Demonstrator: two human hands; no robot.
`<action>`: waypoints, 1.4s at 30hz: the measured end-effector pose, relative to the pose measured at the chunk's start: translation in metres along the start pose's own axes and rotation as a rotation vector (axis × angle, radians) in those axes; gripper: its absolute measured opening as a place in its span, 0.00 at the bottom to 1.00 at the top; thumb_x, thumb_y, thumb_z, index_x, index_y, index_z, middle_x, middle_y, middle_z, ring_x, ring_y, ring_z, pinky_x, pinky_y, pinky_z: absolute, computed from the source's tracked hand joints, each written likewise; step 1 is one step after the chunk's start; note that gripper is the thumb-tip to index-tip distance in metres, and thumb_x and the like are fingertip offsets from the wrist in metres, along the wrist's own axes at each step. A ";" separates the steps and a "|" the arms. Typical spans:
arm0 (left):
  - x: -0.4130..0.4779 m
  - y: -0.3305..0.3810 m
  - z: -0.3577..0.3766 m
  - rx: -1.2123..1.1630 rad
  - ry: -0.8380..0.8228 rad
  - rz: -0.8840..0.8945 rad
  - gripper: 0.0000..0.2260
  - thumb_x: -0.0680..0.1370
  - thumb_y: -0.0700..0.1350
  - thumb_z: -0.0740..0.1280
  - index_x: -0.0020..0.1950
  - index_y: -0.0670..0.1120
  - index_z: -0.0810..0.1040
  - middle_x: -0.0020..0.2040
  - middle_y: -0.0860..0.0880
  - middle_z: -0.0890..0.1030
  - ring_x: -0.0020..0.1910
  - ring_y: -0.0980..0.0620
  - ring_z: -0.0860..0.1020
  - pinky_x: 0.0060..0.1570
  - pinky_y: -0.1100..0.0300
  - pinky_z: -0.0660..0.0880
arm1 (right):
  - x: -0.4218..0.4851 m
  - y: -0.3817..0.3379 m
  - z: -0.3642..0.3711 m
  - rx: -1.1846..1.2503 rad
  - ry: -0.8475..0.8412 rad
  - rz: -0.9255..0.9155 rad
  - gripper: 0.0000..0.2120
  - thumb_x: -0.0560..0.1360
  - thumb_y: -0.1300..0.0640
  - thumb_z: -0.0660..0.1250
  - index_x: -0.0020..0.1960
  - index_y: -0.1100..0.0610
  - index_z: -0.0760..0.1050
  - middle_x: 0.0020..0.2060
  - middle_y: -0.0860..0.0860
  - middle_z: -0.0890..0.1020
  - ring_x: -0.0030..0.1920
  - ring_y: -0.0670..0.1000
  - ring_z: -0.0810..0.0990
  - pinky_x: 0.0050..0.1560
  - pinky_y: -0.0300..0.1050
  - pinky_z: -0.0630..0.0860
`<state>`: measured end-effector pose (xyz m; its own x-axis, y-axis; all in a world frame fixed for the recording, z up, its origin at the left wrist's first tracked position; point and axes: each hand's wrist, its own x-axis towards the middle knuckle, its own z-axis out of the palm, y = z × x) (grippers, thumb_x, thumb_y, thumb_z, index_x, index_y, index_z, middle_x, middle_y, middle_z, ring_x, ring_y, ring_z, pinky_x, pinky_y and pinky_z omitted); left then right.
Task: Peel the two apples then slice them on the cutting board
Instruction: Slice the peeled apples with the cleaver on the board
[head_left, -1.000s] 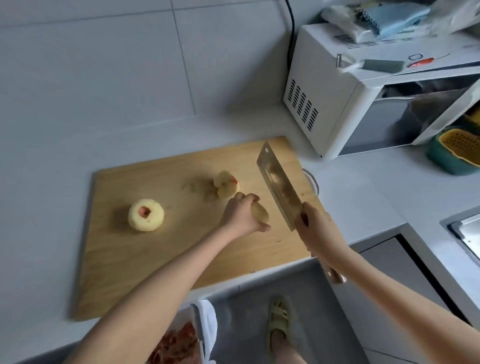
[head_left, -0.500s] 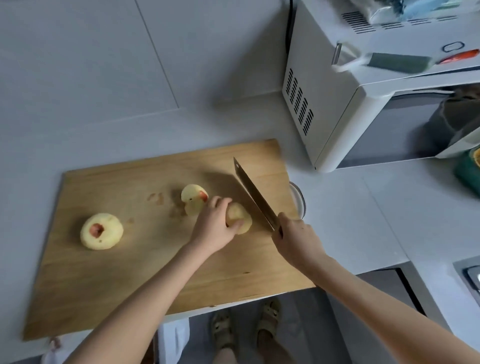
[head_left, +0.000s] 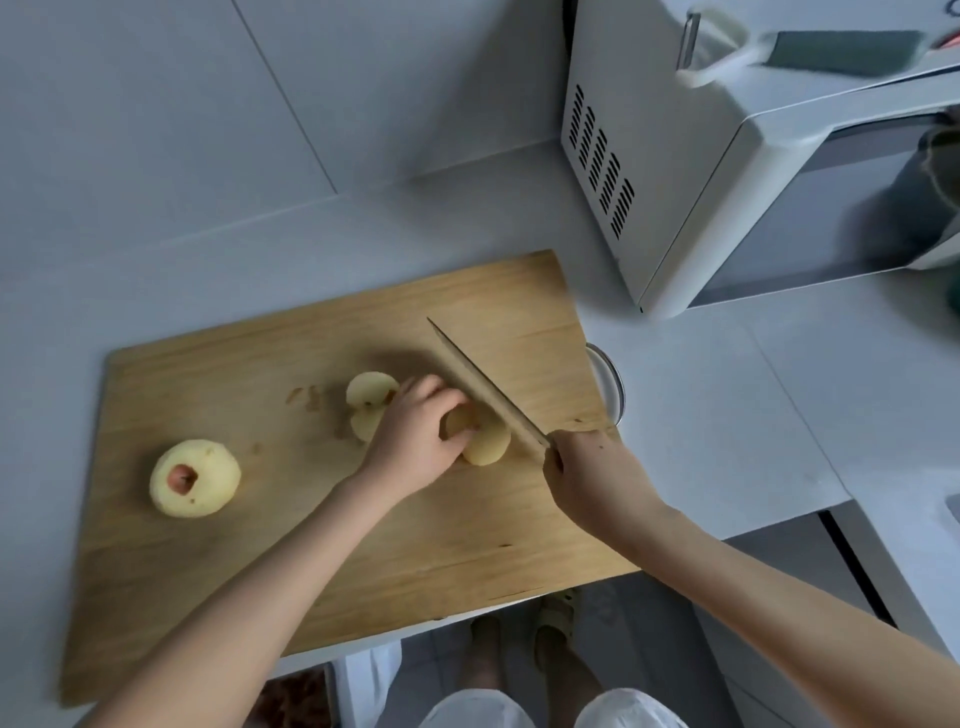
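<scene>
Wooden cutting board (head_left: 208, 597) fills the near side of the pale counter (head_left: 727, 415), and on its left end sits a whole peeled apple (head_left: 195, 478), stem hollow up, a reddish patch of skin showing in the hollow. Moving right, a few small scraps (head_left: 304, 397) lie on the wood, then an apple half (head_left: 370, 405) rests cut face up at mid-board, just beside the knuckles of the left grip (head_left: 415, 441). That grip has its fingers curled down over a second apple piece (head_left: 488, 441), pinning it against the board. The knife (head_left: 483, 387) lies across the top of that piece, edge down, tip angled away toward the far left; how deep it has bitten is hidden. The right grip (head_left: 592, 478) is wrapped tight round the knife's handle at the near right of the board. Past the board's right edge a round rim (head_left: 613, 384) peeks out, too hidden to identify. Far right, a white microwave (head_left: 675, 171) stands on the counter with a peeler (head_left: 727, 47) lying on top.
</scene>
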<state>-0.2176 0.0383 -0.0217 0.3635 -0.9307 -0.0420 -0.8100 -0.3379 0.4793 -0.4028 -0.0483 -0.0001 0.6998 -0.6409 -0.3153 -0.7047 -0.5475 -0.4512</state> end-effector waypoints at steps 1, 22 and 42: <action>0.002 0.002 0.002 -0.012 -0.023 0.006 0.13 0.69 0.44 0.76 0.51 0.43 0.82 0.48 0.45 0.78 0.52 0.42 0.74 0.52 0.57 0.67 | -0.004 -0.002 -0.001 -0.013 -0.008 -0.012 0.18 0.77 0.61 0.55 0.29 0.53 0.56 0.25 0.49 0.64 0.28 0.52 0.64 0.25 0.43 0.58; 0.008 -0.020 0.015 0.097 0.178 0.629 0.10 0.73 0.46 0.68 0.44 0.41 0.85 0.44 0.44 0.84 0.45 0.46 0.78 0.45 0.55 0.75 | -0.012 -0.024 -0.027 -0.066 -0.150 0.034 0.16 0.78 0.60 0.54 0.31 0.53 0.57 0.27 0.48 0.66 0.28 0.49 0.65 0.29 0.42 0.63; 0.008 -0.023 0.015 0.116 0.149 0.625 0.08 0.74 0.46 0.69 0.42 0.44 0.85 0.44 0.47 0.84 0.39 0.47 0.78 0.31 0.56 0.77 | 0.011 -0.026 -0.001 -0.051 -0.128 0.040 0.12 0.78 0.61 0.55 0.36 0.56 0.65 0.26 0.48 0.67 0.27 0.49 0.66 0.29 0.42 0.67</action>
<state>-0.2030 0.0366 -0.0459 -0.1394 -0.9301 0.3398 -0.9306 0.2404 0.2762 -0.3772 -0.0418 0.0086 0.6780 -0.5909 -0.4372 -0.7350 -0.5517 -0.3942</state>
